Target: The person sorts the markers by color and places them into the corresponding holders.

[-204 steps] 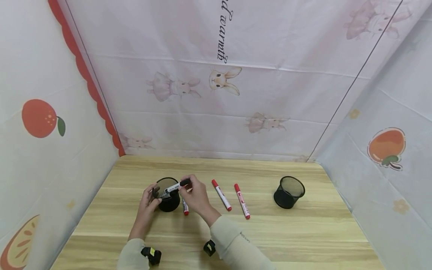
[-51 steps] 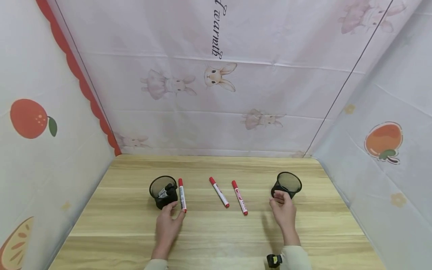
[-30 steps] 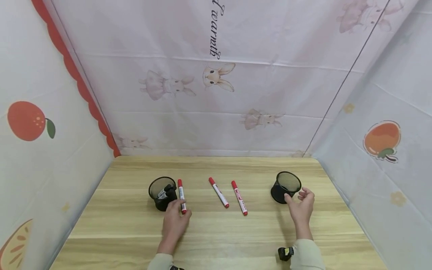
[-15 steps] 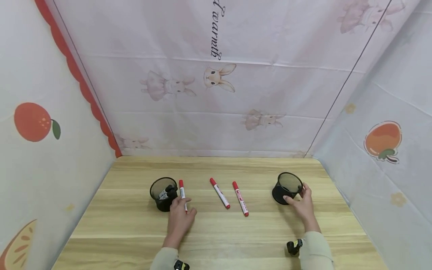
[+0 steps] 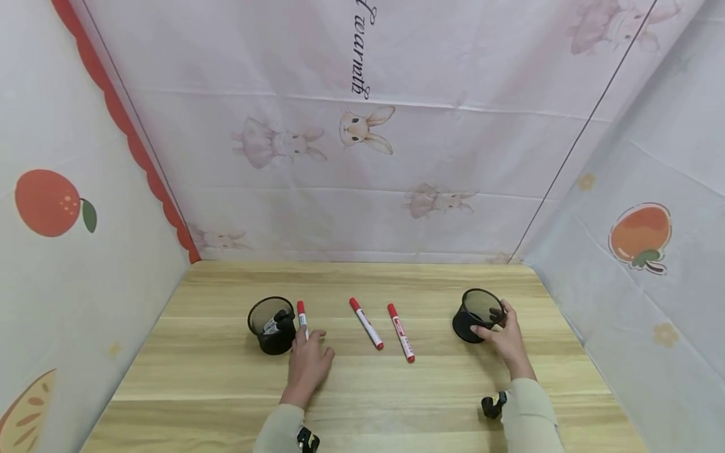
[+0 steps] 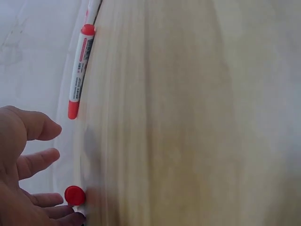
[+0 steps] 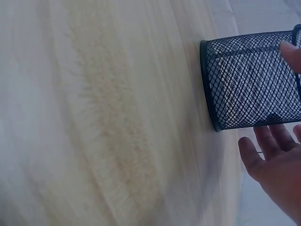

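Note:
In the head view, my left hand (image 5: 308,363) lies over the near end of a red-capped marker (image 5: 302,316), hiding it. Up close in the left wrist view, the marker's red end (image 6: 75,195) sits by the lower fingers, while thumb and forefinger stay apart. Just left of that hand, a black mesh pen holder (image 5: 273,343) contains black-capped markers (image 5: 277,321). My right hand (image 5: 506,340) holds a second black mesh pen holder (image 5: 466,326), thumb on its near side and fingers round its right side. In the right wrist view, this mesh holder (image 7: 254,82) appears sideways.
Two more red-capped markers, a left one (image 5: 367,324) and a right one (image 5: 401,333), lie between the holders on the wooden table (image 5: 396,402). Printed cloth (image 5: 362,207) walls the back and both sides.
Black-capped markers went into the left holder. My right hand moved across to the right holder and took hold of it; my left hand let go of the left holder and shifted over the nearby marker.

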Demonstrator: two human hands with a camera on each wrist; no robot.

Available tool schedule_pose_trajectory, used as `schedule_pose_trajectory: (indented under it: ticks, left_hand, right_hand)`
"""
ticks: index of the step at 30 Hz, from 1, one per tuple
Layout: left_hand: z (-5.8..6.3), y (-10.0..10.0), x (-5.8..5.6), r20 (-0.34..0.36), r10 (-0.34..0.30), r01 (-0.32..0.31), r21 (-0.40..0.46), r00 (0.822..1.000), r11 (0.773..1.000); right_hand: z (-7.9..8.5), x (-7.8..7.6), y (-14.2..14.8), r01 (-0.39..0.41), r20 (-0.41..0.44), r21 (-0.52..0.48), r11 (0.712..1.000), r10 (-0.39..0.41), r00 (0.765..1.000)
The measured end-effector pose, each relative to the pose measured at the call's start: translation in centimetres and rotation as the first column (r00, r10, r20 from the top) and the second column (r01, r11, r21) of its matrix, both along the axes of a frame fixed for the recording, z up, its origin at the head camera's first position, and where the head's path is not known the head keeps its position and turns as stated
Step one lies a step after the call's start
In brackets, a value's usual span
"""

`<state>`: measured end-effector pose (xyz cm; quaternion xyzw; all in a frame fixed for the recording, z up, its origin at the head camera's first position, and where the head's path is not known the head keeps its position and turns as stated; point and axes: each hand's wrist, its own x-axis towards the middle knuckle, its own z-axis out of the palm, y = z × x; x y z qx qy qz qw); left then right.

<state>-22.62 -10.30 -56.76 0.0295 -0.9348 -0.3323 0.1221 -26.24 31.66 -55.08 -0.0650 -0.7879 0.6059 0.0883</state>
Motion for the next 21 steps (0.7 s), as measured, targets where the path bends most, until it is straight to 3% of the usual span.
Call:
schedule_pose_trajectory:
  ticks: [7, 11, 17, 21]
  left_hand:
    - [0.0, 0.2, -0.7, 0.022, 0.015, -0.013, -0.080, 1.000, 0.997]
    - [0.2, 0.3, -1.0, 0.005, 0.028, -0.027, -0.123, 1.000, 0.992]
    - [0.6, 0.6, -1.8, -0.024, 0.056, -0.059, -0.121, 0.998, 0.991]
    - [0.8, 0.9, -2.3, 0.021, 0.061, -0.059, -0.094, 0.998, 0.994]
  right_hand:
    - [0.0, -0.4, 0.0, -0.044, 0.065, 0.040, 0.998, 0.041, 0.997]
    - [-0.1, -0.7, 0.1, -0.073, 0.060, 0.079, 0.994, 0.068, 0.996]
    - [-0.3, -1.0, 0.2, -0.075, 0.045, 0.094, 0.993, 0.071, 0.996]
    - [-0.7, -1.2, 0.2, -0.080, 0.030, 0.072, 0.994, 0.078, 0.997]
